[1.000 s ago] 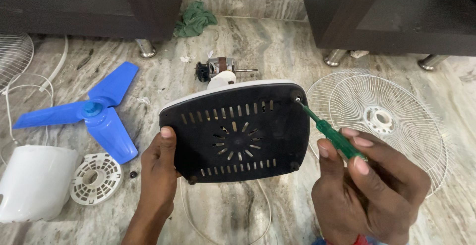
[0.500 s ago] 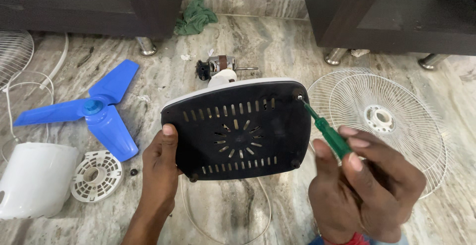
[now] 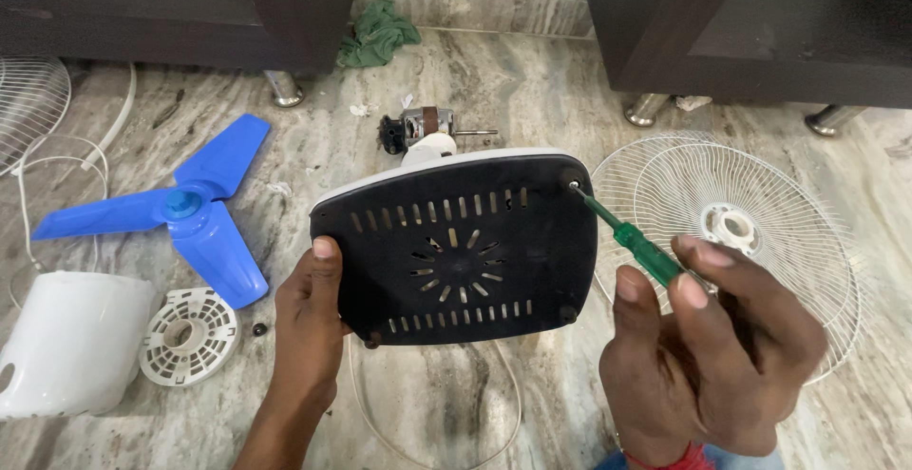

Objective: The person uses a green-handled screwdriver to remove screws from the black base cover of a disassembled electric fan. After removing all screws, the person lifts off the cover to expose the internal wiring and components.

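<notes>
Gripping the lower left edge of the black fan base (image 3: 456, 251), the left hand (image 3: 309, 327) has its thumb pressed on the vented underside and its fingers curled behind; the base is held tilted up off the marble floor (image 3: 532, 90) at frame centre, underside facing the camera. The right hand (image 3: 708, 346), at lower right, pinches the green screwdriver (image 3: 632, 242) between thumb and fingertips. The screwdriver's tip sits in the screw recess at the upper right corner of the base, with the shaft slanting down-right to the hand.

No packages, labels or signs can be made out.

Surrounding parts:
- Blue three-blade fan blade (image 3: 185, 213), flat on the floor at left.
- White motor cover (image 3: 66, 342), lower left, with a round white slotted plate (image 3: 188, 335) just beside it.
- White wire guard (image 3: 736, 232), flat on the floor at right, behind the right hand.
- Bare motor (image 3: 423, 130), just above the base.
- Green cloth (image 3: 378, 33), upper centre, between dark cabinets.
</notes>
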